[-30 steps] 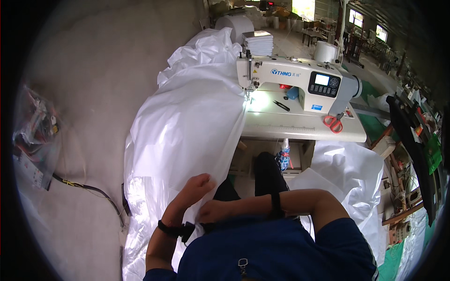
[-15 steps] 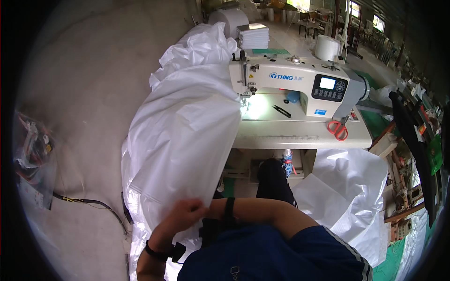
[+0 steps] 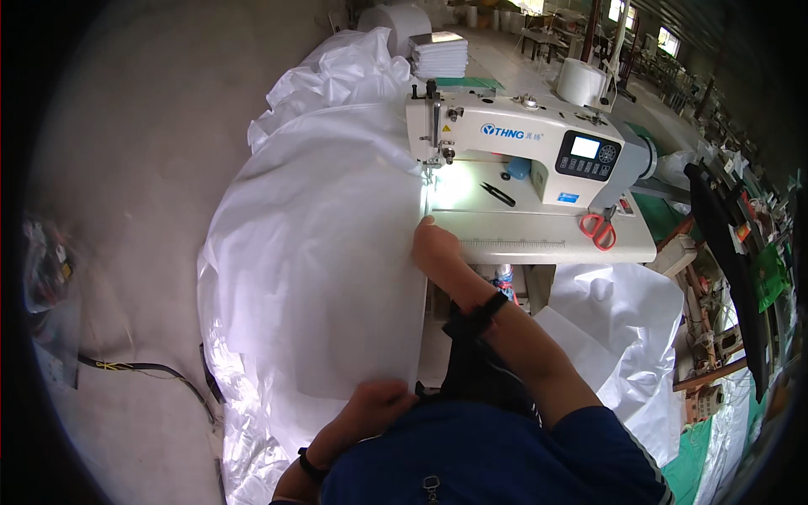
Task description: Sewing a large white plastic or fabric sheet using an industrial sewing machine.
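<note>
A large white plastic sheet (image 3: 324, 252) drapes over the left side of the sewing machine (image 3: 497, 130). Its right edge runs straight from the lit needle area back toward my body. At that edge, just in front of the needle, my right hand (image 3: 435, 244) is closed with the fingers pinching the sheet. Close to my body, my left hand (image 3: 383, 402) grips the near end of the same edge, its fingers curled and partly hidden. Between the two hands the edge looks taut. Black thread snips (image 3: 497, 194) and red-handled scissors (image 3: 598, 231) lie on the machine bed.
A blue object (image 3: 518, 168) sits under the machine arm. Behind it stand a thread cone (image 3: 581, 82), a stack of folded white sheets (image 3: 439, 56) and a white roll (image 3: 396, 25). More white sheeting (image 3: 614, 337) hangs at the right. A black cable (image 3: 151, 368) crosses the floor.
My right hand has moved forward from beside my left hand to the sheet's edge near the needle. The sheet has become flatter and its edge straighter. My left hand has shifted slightly right and nearer.
</note>
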{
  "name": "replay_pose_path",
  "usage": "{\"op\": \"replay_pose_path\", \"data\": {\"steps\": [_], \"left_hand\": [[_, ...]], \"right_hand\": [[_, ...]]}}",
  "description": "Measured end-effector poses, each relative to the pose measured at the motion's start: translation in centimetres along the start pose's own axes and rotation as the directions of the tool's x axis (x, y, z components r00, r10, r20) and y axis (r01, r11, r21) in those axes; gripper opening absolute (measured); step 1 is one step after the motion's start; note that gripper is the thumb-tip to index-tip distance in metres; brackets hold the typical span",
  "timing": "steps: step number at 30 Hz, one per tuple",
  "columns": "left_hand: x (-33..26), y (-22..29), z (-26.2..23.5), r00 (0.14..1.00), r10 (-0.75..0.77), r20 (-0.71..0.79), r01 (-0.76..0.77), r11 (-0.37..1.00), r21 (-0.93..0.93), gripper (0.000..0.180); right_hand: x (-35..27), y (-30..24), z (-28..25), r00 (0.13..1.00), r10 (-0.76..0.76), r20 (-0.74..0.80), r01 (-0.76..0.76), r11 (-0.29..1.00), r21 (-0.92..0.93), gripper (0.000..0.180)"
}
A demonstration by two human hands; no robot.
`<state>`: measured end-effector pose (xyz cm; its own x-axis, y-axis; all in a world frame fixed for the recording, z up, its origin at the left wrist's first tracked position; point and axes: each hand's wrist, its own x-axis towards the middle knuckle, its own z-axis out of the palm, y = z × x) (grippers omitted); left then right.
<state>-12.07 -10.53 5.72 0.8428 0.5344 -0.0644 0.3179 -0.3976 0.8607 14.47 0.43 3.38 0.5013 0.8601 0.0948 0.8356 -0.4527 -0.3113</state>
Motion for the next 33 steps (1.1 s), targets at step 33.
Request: {"op": "replay_pose_path", "data": {"steps": [33], "left_hand": [[15.1,-3.6,2.0,0.893,-0.412,0.182,0.359,0.407,-0.84,0.015]], "right_hand": [[-2.3,0.8,1.0,0.994,0.074,0.075,-0.083,0.988,0.127,0.064]]}}
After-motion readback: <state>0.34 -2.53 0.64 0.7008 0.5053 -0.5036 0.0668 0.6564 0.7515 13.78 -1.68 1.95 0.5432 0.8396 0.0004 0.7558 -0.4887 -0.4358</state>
